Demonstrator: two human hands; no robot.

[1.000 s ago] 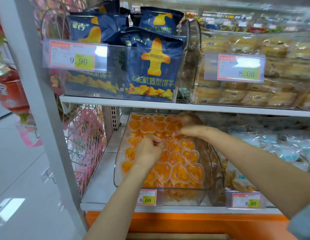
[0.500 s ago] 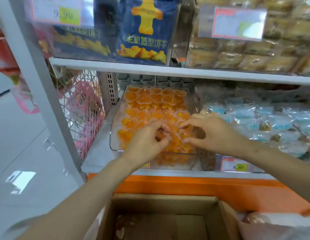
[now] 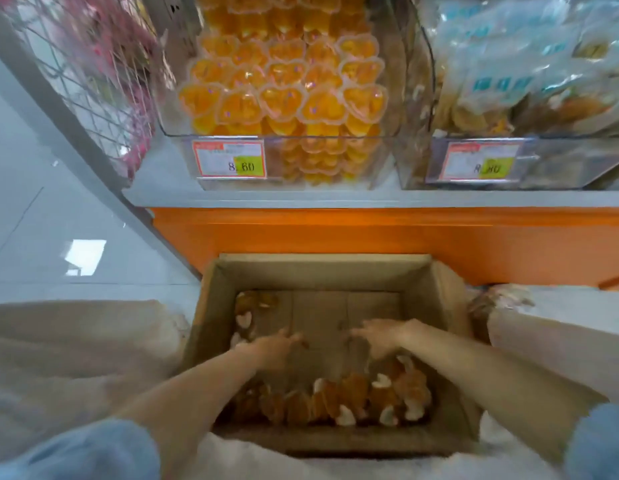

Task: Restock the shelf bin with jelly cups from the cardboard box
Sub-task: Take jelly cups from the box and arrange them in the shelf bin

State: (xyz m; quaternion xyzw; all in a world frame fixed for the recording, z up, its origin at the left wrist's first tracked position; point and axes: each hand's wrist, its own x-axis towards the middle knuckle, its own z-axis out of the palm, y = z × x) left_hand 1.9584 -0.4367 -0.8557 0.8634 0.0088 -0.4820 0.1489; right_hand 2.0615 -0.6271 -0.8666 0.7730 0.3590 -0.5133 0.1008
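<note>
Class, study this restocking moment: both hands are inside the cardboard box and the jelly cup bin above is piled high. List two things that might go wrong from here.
1. The jelly cups in the shelf bin reach about its front rim, so added cups may slide out.
2. The remaining cups lie jumbled in the cardboard box; a hasty scoop by the open left hand and right hand may drop some.

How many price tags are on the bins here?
2. The left tag sits on the front of the jelly cup bin; the right tag on the neighbouring bin. Others may be out of view.
</note>
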